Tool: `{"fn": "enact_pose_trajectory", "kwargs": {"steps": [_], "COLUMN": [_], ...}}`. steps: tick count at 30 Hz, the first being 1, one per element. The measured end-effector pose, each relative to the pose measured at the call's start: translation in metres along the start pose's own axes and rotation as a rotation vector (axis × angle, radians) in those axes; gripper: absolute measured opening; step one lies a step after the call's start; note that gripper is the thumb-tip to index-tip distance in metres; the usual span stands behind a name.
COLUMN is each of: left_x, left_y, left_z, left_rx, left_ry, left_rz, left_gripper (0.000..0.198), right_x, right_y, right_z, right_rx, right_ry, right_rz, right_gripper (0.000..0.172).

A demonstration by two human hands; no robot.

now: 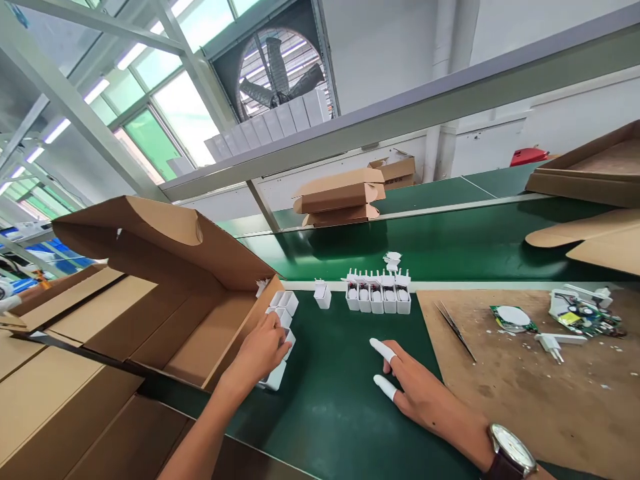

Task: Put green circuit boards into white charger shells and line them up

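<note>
In the head view, with my right hand (427, 403) as clock centre, that hand is loosely spread, holding nothing. My left hand (263, 343), at nine o'clock, touches stacked white cases (289, 303), partly covered, so uncountable; I cannot tell whether it grips one. Five white housings (379, 300) line up at twelve; a single housing (323, 295) stands between ten and eleven. One tweezers (456, 331) and two circuit boards (513, 317) lie on brown board (505, 393) around two. One fan (280, 70) is at eleven. Green worktop (330, 393) gives room between my hands; its near edge passes eight.
</note>
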State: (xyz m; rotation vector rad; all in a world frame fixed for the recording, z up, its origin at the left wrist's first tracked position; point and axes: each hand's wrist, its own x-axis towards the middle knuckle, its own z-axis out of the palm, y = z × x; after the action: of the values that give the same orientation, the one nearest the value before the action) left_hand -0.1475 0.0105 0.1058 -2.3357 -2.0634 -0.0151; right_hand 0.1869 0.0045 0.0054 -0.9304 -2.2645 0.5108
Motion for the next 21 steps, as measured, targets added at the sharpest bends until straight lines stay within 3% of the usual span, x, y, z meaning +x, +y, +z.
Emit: {"fn": "enact_pose_trajectory", "kwargs": {"steps": [4,7,10,13,17,21], "left_x": [0.002,0.005,0.014,0.025,0.028,0.023], "left_y": [0.04,0.078,0.106,0.117,0.12,0.12], "left_z": [0.016,0.029,0.042,0.055,0.077,0.098], "left_rx": [-0.201,-0.356,-0.395,-0.476,-0.644,-0.672], "left_ry": [0.182,0.151,0.139,0.188,0.25,0.229], "left_rz": [0.204,0.386,0.511,0.572,0.631,0.671], "left_gripper": [0.017,0.016,0.019,0.03,0.049,0.054], "right_x": [0.002,0.006,0.013,0.023,0.049,0.097], "right_y": [-0.001,-0.001,0.004,0.018,0.043,0.069], "right_z": [0.0,-0.005,-0.022,-0.051,-0.091,-0.109], "right_rx": [-0.008,-0.023,-0.049,-0.09,-0.132,-0.194], "right_ry": [0.02,0.093,0.272,0.409,0.446,0.218], "right_rz": [-0.025,-0.04,-0.023,0.087,0.262,0.36], "right_gripper": [0.051,0.047,0.042,0.035,0.036,0.042]}}
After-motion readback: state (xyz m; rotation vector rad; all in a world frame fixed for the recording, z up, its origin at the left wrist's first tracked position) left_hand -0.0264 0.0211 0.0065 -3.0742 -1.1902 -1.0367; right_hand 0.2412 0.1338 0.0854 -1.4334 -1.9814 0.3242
